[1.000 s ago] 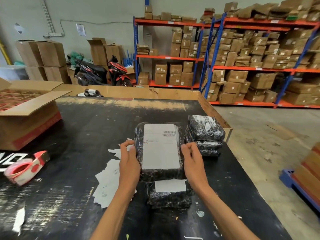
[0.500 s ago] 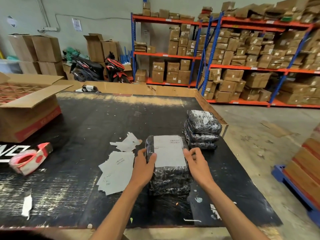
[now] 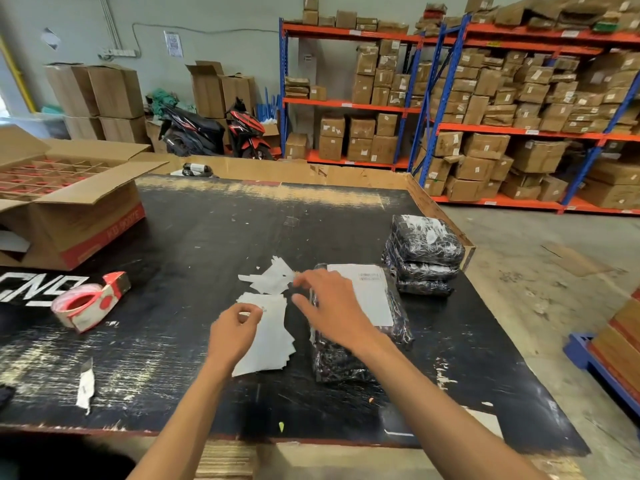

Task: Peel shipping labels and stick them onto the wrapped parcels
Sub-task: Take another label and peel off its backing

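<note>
I've let go of the labelled parcel (image 3: 360, 320); left hand (image 3: 233, 332) seemingly pinches the label stack (image 3: 268, 344), right hand (image 3: 332, 308) spread, reaching over.

A black, scuffed worktop (image 3: 207, 237) fills the near view. On its left edge sits an open cardboard box (image 3: 69, 209) with a divider grid inside; just in front of that box lies a red and white tape dispenser (image 3: 88, 301). Beyond the worktop's far edge stand two parked motorbikes (image 3: 214, 131), and to their right blue and orange shelving (image 3: 433, 109) packed with cartons.
</note>
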